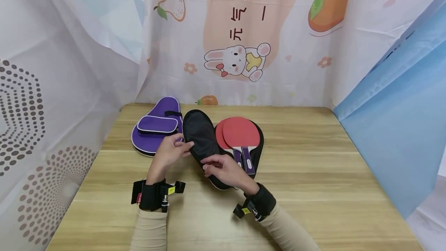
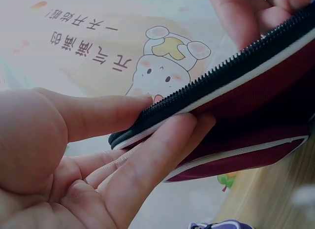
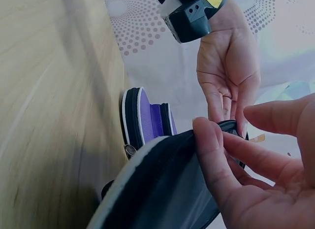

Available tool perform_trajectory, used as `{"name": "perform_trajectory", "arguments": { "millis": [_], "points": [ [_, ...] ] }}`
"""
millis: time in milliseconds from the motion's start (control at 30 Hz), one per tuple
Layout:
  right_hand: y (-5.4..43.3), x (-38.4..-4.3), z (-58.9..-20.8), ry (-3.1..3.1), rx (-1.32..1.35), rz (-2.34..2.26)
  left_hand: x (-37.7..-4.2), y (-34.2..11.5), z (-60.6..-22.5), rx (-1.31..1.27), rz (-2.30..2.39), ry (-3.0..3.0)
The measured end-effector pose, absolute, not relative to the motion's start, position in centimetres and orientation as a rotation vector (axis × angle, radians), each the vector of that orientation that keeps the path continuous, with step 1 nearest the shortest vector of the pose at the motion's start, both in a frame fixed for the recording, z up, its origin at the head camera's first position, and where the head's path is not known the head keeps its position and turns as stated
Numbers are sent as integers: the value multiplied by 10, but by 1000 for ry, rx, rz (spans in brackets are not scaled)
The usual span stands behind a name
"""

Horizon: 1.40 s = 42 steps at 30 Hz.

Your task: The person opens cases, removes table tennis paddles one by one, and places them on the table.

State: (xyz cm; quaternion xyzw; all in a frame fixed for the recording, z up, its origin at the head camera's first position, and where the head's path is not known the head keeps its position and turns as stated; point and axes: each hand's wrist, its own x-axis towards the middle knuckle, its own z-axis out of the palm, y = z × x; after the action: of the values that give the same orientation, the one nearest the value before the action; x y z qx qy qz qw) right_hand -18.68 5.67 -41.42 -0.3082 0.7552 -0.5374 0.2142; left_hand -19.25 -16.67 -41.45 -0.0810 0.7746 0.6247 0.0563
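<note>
A zip-up paddle case lies opened out, its black-lined lid (image 1: 199,133) raised and tilted. Thumb and fingers of my left hand (image 1: 171,152) pinch the lid's left edge. My right hand (image 1: 226,170) holds the same rim closer to me, fingertips on the edge. In the left wrist view, the case's zipper teeth (image 2: 206,79), white piping and dark red outside show. Two red table tennis paddles, one front paddle (image 1: 241,133) overlapping the rear paddle (image 1: 219,131), rest in the other half, handles towards me; the right hand and lid hide part of that half.
A purple paddle case (image 1: 140,141) with white trim and a raised front pocket (image 1: 158,124) lies just left of the lid. The wooden table (image 1: 313,189) extends right and forward. Printed curtains (image 1: 174,61) hang behind and at both sides.
</note>
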Motion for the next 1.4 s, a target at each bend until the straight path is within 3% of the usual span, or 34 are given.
{"name": "perform_trajectory", "arguments": {
  "millis": [233,500,800,1100,1400],
  "points": [
    [55,-188,-411,2114,-865,-1462,-193,-167,-413,-268,1879,2358],
    [59,-203,-449,2115,-848,-1479,-193,-163,-413,-267,1876,2362],
    [72,-215,-445,2189,-870,-1492,-194,-164,-414,-270,1884,2370],
    [105,-238,-439,2445,-653,-1411,-195,-165,-415,-284,1881,2350],
    [121,-257,-457,2837,-446,-985,-194,-165,-415,-267,1892,2349]
  ]
}}
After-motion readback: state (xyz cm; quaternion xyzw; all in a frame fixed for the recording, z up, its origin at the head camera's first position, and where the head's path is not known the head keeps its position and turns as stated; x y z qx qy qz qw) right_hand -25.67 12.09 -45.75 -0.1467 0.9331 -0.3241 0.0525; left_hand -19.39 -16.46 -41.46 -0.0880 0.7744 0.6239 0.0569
